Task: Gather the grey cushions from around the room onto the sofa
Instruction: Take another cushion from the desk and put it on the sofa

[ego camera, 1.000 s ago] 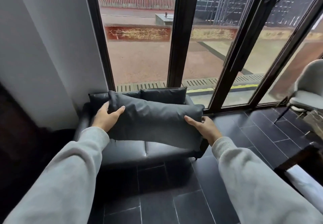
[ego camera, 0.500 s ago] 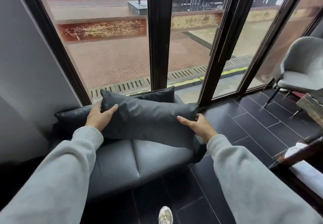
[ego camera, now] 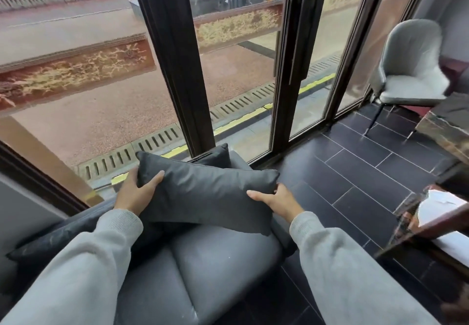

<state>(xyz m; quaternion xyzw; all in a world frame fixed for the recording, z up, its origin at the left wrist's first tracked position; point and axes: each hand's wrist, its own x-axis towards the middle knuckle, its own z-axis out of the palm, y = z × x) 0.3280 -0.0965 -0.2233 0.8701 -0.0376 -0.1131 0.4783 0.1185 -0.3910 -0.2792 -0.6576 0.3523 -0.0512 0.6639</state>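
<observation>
A long dark grey cushion hangs over the grey sofa, held at both ends. My left hand grips its left end with the thumb on top. My right hand grips its right end from the side. Behind it a second grey cushion leans against the sofa back by the window. A third dark cushion lies along the sofa's left side, partly hidden by my left sleeve.
Tall dark-framed glass doors stand right behind the sofa. A grey chair stands at the far right on the dark tiled floor. A table edge and a white object sit at the right.
I have stepped closer, so the sofa now lies right below me. The cushion stays gripped in both hands and is lower over the seat.
</observation>
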